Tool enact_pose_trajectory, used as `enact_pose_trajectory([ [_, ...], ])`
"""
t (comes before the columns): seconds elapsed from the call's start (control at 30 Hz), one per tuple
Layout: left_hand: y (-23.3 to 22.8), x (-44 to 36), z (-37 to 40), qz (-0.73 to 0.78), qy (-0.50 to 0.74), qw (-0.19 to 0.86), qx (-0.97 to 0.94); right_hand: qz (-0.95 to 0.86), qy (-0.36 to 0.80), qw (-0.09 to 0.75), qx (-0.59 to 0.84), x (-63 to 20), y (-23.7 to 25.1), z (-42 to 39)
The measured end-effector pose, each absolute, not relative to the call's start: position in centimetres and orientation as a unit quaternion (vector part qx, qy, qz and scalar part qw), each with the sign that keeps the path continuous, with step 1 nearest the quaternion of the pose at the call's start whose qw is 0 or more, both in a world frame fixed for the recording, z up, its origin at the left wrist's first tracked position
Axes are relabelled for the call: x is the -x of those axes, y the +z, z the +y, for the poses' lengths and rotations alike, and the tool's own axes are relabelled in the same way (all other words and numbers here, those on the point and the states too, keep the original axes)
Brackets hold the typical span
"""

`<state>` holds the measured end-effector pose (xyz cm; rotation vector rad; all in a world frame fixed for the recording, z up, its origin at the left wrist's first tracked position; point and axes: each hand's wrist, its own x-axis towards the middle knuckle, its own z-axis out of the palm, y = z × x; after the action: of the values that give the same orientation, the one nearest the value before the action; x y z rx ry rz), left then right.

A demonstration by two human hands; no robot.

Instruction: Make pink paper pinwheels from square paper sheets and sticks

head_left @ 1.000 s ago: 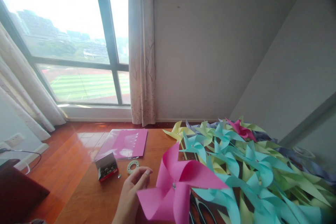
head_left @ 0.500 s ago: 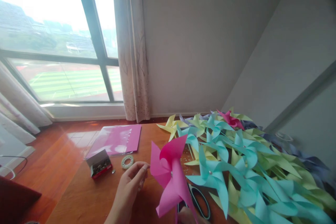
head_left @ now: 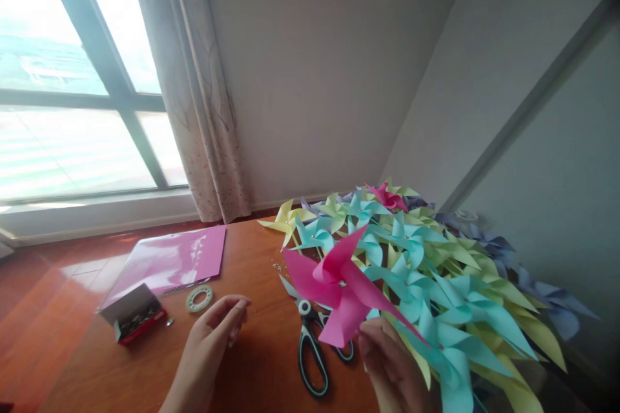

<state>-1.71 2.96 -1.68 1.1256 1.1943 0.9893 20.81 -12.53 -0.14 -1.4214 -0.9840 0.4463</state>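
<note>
A bright pink paper pinwheel (head_left: 346,310) with a small shiny centre is held by my right hand (head_left: 392,361), whose fingers are closed behind its lower blades. My left hand (head_left: 216,329) hovers over the table's near side, fingers curled and pressed together at the tips. Whether anything is pinched there I cannot make out. Black-and-grey scissors (head_left: 312,355) lie on the table, partly covered by the pinwheel. Just beyond my left hand sits a roll of tape (head_left: 199,299). A small open red box (head_left: 138,322) of tiny metal pieces stands left of it.
Turquoise pinwheels (head_left: 411,281), along with yellow-green, lilac and one more pink, are heaped on the right. Pink sheets in clear film (head_left: 194,255) lie at the table's (head_left: 256,258) far left. Tiny scraps are scattered near the scissors. A curtained window and wall stand behind.
The view has swung right. My right hand has lifted the pink pinwheel toward the heap, turning it and uncovering more of the scissors. My left hand stays near the tape, apart from the pinwheel.
</note>
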Motion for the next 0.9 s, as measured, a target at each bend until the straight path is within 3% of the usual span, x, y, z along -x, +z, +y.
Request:
enact_pose_trajectory([
  [0.47,-1.4,1.5,3.2,0.529,0.398,0.568,-0.489,-0.452,0.136,0.555,0.685,-27.9,-0.3,-15.3],
  [0.77,-2.4,2.1,3.4,0.537,0.382,0.577,-0.483,-0.501,-0.102,0.365,0.778,-41.3,4.1,-14.8],
  [0.9,-2.6,2.1,3.4,0.539,0.384,0.574,-0.482,-0.508,-0.117,0.317,0.792,-48.1,6.6,-11.5],
])
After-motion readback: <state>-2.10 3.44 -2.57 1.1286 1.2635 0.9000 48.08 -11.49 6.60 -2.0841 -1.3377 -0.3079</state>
